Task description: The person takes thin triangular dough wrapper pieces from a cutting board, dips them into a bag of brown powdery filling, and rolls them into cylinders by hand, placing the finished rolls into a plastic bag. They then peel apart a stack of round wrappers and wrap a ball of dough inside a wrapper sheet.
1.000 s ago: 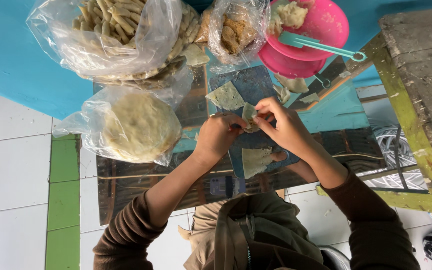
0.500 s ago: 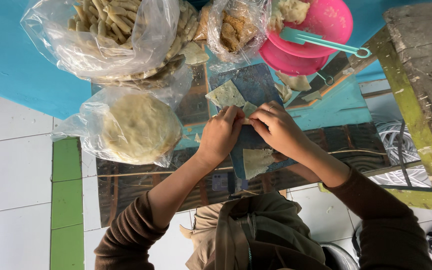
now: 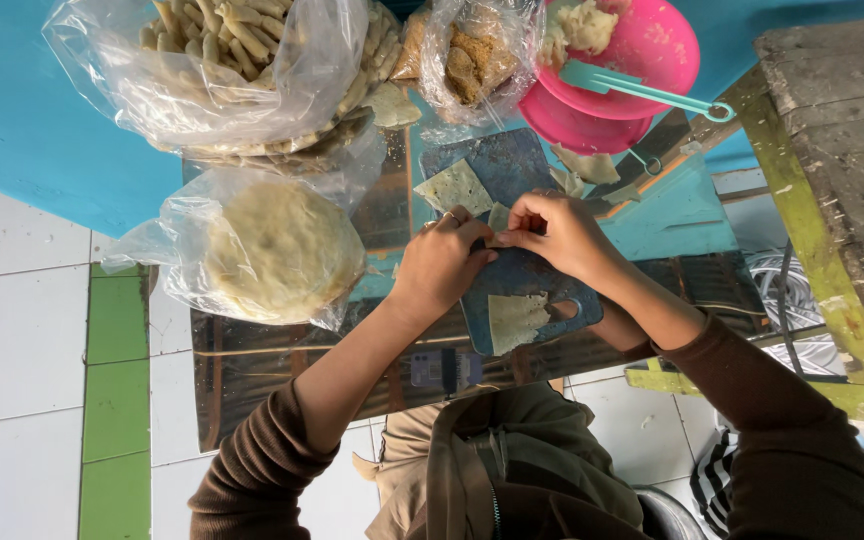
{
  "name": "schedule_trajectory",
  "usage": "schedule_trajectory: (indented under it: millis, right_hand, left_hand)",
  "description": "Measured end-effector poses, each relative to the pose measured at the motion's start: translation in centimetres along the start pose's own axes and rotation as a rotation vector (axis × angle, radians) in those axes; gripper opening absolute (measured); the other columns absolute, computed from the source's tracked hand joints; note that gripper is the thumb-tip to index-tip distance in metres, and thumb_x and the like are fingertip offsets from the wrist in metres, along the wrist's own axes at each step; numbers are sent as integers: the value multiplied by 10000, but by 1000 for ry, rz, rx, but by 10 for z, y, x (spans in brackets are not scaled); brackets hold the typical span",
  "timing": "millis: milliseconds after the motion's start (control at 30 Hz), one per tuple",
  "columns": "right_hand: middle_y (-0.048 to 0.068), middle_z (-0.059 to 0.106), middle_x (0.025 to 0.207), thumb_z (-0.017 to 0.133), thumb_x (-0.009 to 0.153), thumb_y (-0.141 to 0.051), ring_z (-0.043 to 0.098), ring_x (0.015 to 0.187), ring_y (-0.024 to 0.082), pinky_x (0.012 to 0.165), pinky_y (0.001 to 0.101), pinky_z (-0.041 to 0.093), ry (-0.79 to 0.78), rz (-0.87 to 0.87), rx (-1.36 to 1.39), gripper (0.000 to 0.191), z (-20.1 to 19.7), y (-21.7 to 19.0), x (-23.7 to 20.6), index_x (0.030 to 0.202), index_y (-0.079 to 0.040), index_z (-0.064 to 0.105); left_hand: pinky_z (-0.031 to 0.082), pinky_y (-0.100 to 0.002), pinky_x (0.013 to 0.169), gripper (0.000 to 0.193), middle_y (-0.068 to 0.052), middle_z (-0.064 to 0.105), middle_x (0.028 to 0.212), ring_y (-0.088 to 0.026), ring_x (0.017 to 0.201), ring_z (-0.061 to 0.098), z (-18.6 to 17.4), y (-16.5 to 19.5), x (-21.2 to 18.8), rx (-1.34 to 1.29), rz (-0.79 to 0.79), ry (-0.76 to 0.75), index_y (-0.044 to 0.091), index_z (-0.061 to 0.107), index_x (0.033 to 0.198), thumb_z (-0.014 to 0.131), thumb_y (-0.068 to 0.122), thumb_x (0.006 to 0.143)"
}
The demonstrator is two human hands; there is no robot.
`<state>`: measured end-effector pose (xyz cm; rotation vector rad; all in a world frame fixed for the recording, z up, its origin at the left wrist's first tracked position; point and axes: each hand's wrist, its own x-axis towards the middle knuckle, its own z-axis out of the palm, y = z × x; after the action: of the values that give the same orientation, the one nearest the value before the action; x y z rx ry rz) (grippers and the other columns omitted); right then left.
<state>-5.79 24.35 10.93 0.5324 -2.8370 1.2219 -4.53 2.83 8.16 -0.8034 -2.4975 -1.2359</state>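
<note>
Clear plastic bag (image 3: 202, 70) top left, stuffed with pale rolled sticks; flat wrappers stacked under it. Second clear bag (image 3: 262, 250) just below, holding a round stack of pale dough sheets. Third small bag (image 3: 467, 60) top centre, brown crumbly filling inside. Pink bowls (image 3: 642, 60), nested, top right, with pale lumpy filling and a teal spoon (image 3: 642, 90) lying across the rim.

Blue cutting board (image 3: 522, 270) at table centre, one cut sheet (image 3: 452, 185) at its far end, another cut sheet (image 3: 515, 320) at its near end by the handle.

Left hand (image 3: 437, 265) and right hand (image 3: 557, 230) meet over the board, fingertips of both pinching a small dough piece (image 3: 497, 218) between them, fingers pressed close together. Piece sits just above the board, beside the far sheet.

Dough scraps (image 3: 587, 165) lie right of the board. Weathered wooden bench (image 3: 842, 150) right edge. Tiled floor (image 3: 22, 350) left.
</note>
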Motion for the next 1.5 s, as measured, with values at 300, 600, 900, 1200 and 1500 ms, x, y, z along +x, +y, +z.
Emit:
schedule_trajectory:
  millis: [300, 600, 900, 1200, 1500]
  right_hand:
    - [88, 673, 934, 783, 855, -55, 646, 880, 293, 806, 394, 528, 220, -476, -268, 143, 3, -2, -25, 973, -15, 712]
    - [87, 658, 861, 810, 877, -69, 655, 748, 225, 659, 323, 518, 93, -15, 25, 182, 1, 4, -7, 966, 4, 669]
    - [96, 688, 957, 787, 862, -11, 671, 890, 282, 770, 380, 534, 165, -408, -215, 157, 3, -1, -18, 989, -25, 697]
    - [105, 671, 856, 811, 882, -43, 631, 726, 197, 660, 336, 514, 12, 16, 75, 113, -5, 19, 8, 960, -28, 731]
    - [95, 714, 991, 789, 850, -10, 663, 907, 280, 790, 393, 539, 168, -396, -238, 157, 0, -3, -11, 996, -20, 731]
  left_hand:
    - [510, -400, 765, 71, -62, 665, 926, -265, 875, 697, 13, -3, -2, 280, 109, 135, 118, 702, 903, 722, 185, 914]
    - [532, -375, 725, 159, -11, 717, 843, -237, 806, 720, 4, 2, 8, -113, -214, 99, 125, 689, 900, 794, 219, 826]
    - [458, -422, 782, 167, -6, 705, 860, -260, 885, 655, 7, 2, 6, 184, 26, 184, 170, 734, 833, 818, 306, 786]
    - [446, -410, 807, 180, 48, 738, 835, -227, 893, 655, 12, 1, 15, 33, -260, 165, 170, 725, 836, 834, 303, 784]
    - [400, -449, 818, 167, 29, 709, 915, -254, 965, 616, 8, -4, 11, 269, 23, 232, 216, 757, 857, 814, 355, 782]
